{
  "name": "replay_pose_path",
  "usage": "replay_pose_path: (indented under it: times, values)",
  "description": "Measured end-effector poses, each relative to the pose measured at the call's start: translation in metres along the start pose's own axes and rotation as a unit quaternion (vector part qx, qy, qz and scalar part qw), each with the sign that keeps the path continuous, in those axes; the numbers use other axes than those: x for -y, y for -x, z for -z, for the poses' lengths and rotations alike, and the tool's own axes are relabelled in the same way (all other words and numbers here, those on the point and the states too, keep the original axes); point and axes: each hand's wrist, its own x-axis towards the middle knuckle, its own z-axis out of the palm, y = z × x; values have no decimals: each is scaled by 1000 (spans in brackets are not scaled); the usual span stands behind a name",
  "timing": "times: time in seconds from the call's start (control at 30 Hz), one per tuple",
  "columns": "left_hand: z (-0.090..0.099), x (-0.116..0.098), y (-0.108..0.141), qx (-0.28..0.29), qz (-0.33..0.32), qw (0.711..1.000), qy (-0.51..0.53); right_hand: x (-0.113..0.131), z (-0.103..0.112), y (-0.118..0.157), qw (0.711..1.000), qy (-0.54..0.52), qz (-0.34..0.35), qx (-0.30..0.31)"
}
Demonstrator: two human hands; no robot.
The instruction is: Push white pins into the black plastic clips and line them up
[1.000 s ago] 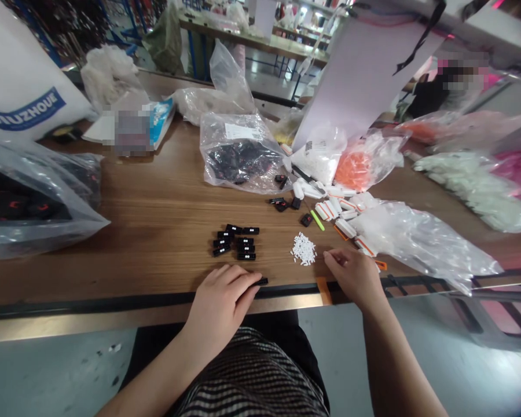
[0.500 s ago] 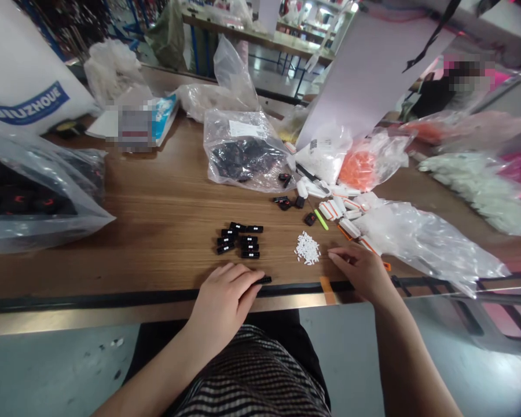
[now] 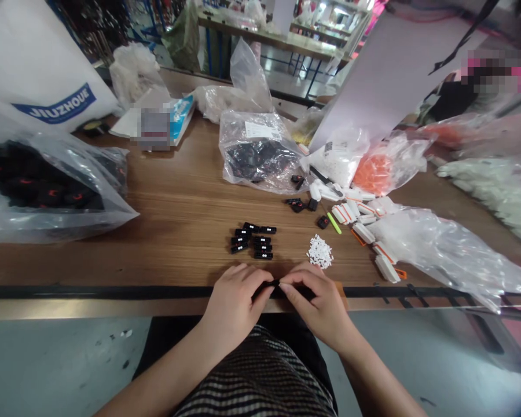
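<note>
Right hand (image 3: 319,306) drawn left to meet left hand (image 3: 235,305) at the near edge of the wooden table (image 3: 169,243), fingertips pinching a small black plastic strip (image 3: 274,285) from both ends, steady and level, on the near side of the rows of black strips (image 3: 252,240).

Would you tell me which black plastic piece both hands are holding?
The piece pinched between left hand and right hand, unlike the rows lying beyond.

1. Workbench (image 3: 173,231): wood-grain top, black strip and steel edging along the near side.
2. Floor (image 3: 61,370): smooth grey, scuffed, a few pale flecks.
3. Beyond: second long bench (image 3: 269,39) on blue metal legs.
4. Far left: blue-framed rack (image 3: 99,26), crowded.
5. Right: upright white board (image 3: 395,75).
</note>
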Motion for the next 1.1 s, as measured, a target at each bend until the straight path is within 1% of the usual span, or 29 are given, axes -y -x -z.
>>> replay_pose_path:
  times: [0.1, 0.27, 0.37, 0.47, 0.53, 0.6, 0.77, 0.83, 0.87, 0.93, 0.97, 1.0, 1.03, 1.1]
  values:
    - [0, 0, 0, -1, 2, 1000, 0, 0, -4, -3, 1000, 25, 8, 5]
    - [1, -1, 1, -2, 1, 1000, 3, 3, 0, -5, 996, 74, 40, 19]
    - [0, -1, 1, 0, -3, 1000, 4, 9, 2, -5, 986, 141, 90, 26]
    - [-1, 0, 0, -5, -5, 1000, 0, 12, 2, -3, 967, 212, 144, 13]
    - [-2, 0, 0, -6, -4, 1000, -1, 11, 2, 0, 962, 220, 158, -9]
    - [-1, 0, 0, -7, -5, 1000, -1, 8, 1, 2, 965, 209, 157, -27]
    - [0, -1, 1, -11, -2, 1000, -3, 9, -3, 5, 959, 226, 166, -28]
    - [0, -1, 1, -10, -2, 1000, -4, 10, -4, 4, 966, 208, 154, -27]
    - [0, -1, 1, -10, -3, 1000, -4, 9, -4, 3, 972, 184, 142, -20]
    - [0, -1, 0, -9, -6, 1000, -3, 1, -1, 2, 986, 119, 115, -17]
    - [0, -1, 0, -10, -9, 1000, -3, -6, 4, 1, 990, 94, 97, -29]
    - [-1, 0, 0, -10, -12, 1000, -2, -15, 10, 1, 993, 80, 74, -51]
    - [-1, 0, 0, -11, -14, 1000, -1, -25, 18, 1, 991, 87, 45, -91]
    - [-1, 0, 0, -13, -17, 1000, 1, -48, 36, 1, 976, 147, -31, -156]
